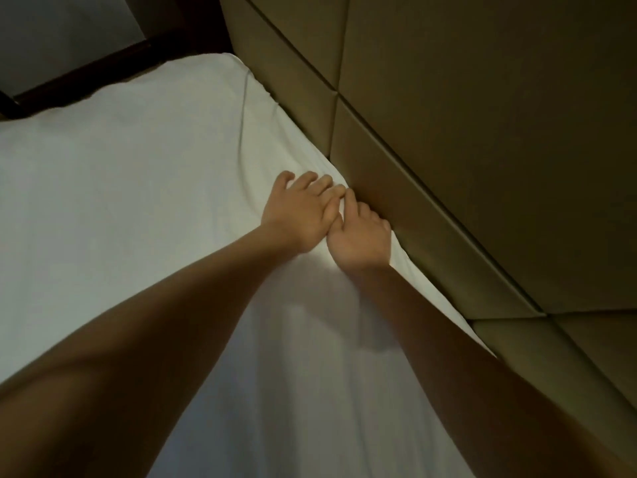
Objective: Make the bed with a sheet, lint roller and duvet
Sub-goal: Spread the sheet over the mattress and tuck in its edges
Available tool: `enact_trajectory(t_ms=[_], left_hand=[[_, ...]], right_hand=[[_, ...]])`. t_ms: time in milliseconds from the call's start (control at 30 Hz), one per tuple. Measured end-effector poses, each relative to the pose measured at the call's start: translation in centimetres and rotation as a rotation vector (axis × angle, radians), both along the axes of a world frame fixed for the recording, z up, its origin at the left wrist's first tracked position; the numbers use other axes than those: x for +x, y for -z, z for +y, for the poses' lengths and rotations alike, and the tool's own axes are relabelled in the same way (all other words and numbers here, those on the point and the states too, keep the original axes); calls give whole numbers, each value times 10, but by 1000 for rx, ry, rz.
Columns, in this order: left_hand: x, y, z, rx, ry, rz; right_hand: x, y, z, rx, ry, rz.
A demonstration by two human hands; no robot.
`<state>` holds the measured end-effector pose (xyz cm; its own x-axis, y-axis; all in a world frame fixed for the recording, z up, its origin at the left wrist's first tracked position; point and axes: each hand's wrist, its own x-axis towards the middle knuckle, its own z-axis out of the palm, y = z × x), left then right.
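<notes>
Sheet (138, 208) edge, mid-frame, is gripped by the curled left hand (299, 212); right hand (359, 240) grip against the panel (448, 188) is hidden.

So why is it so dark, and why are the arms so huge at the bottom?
Head view: dim light leaves the padded panels murky and the white sheet brightest; the wide lens stretches the forearms; left hand and right hand cast soft shadows.

sheet (138, 201) | white, spread on mattress | creased along padded edge
</notes>
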<state>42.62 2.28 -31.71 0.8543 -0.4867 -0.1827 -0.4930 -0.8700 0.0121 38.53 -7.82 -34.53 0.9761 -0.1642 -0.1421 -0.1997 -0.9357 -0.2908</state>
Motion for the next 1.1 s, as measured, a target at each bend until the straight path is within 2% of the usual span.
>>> enact_trajectory(t_ms=[67, 133, 200, 267, 367, 433, 533, 600, 633, 700, 767, 867, 900, 967, 1033, 1100], left_hand=[[-2, -1, -2, 2, -29, 35], [-9, -5, -8, -7, -94, 84], [-27, -8, -14, -34, -131, 103], [-53, -8, -20, -99, -72, 70], [-70, -8, -28, -91, 72, 48], [-61, -7, -32, -20, 109, 71], [-44, -3, -46, 60, 175, 71], [-34, -2, -62, 117, 199, 86], [-31, -3, -68, 153, 202, 100], [-29, -4, -76, 211, 197, 129], [-35, 2, -71, 132, 161, 109], [-57, 7, -57, -168, 56, -92], [-65, 8, -55, -252, 57, -156], [-80, 9, -57, -317, 167, -151], [-90, 7, -66, -268, 273, -40], [-93, 3, -80, -150, 234, 43]], right_hand=[[-2, -3, -5, 128, -35, 14], [-14, -11, -6, 156, -35, -100], [-39, -9, -5, 38, 53, -306], [-71, -5, -10, -58, 130, -402], [-92, 9, -21, -179, 3, -458], [-86, 15, -25, -210, -26, -373], [-68, -3, -34, 70, 107, -59], [-58, -4, -49, 242, 134, 68], [-56, -7, -56, 351, 163, 116], [-56, -10, -61, 441, 190, 106], [-70, -9, -52, 389, 176, -25], [-106, -15, -49, 153, 265, -354], [-121, -18, -53, 113, 309, -342], [-144, -25, -62, 100, 353, -163], [-152, -16, -70, 65, 346, -68], [-145, -9, -74, 60, 281, -7]])
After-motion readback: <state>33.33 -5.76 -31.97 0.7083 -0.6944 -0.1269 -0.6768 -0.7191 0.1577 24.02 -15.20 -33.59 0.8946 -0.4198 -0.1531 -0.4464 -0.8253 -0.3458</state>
